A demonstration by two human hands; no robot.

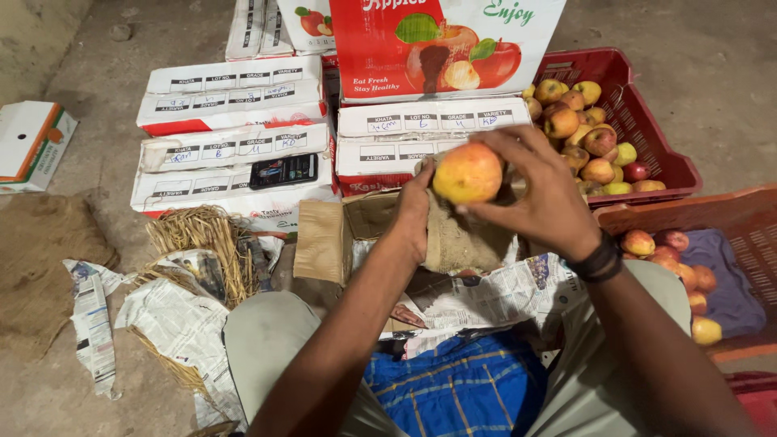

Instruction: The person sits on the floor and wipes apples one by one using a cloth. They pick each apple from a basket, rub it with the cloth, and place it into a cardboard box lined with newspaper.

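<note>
Head cam: concrete floor (720, 73) w/ newspaper (477, 295)

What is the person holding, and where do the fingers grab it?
A yellow-red apple. The right hand grips its right side with the fingertips; the left hand holds its left side with a piece of burlap underneath.

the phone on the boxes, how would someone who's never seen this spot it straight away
Start at the stack of white cartons left of the red crate of apples. On the lower carton lies the phone, flat, screen up. It is the only dark, glossy rectangle there; everything around it is white cardboard with labels.
</note>
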